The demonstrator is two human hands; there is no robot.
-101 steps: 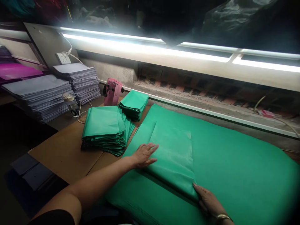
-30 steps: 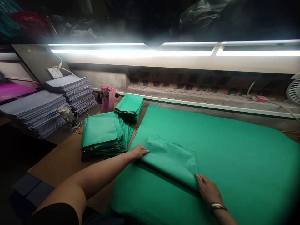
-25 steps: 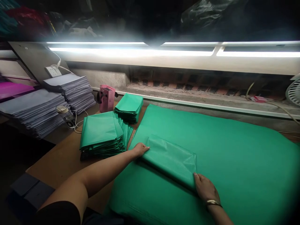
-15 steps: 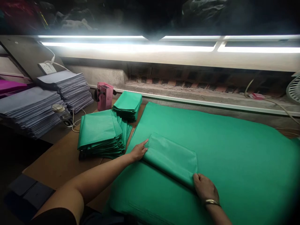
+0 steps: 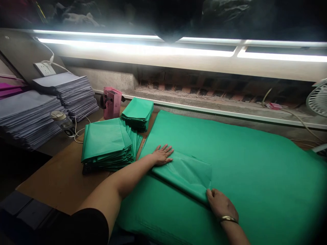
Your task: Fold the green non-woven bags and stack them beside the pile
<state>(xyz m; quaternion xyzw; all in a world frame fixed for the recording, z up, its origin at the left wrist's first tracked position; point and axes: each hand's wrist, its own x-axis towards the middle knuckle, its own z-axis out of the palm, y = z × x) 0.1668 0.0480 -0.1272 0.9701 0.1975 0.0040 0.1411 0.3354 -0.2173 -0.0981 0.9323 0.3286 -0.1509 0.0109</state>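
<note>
A folded green sheet lies slantwise on a broad stack of green sheets. My left hand rests flat on its upper left end, fingers spread. At the lower right corner, the fingers of my right hand are closed on the folded sheet's edge. A bangle circles my right wrist. To the left of the big stack stands a thick pile of folded green pieces, with a smaller green pile behind it.
Grey-white sheet stacks stand at the far left beside a clear bottle and a cable. A pink container is near the wall ledge. A white fan is at the right edge. Brown board covers the table's left part.
My left hand has gone from gripping the folded sheet's left edge to lying spread on top of it. My right hand keeps its grip at the corner. The view has shifted slightly.
</note>
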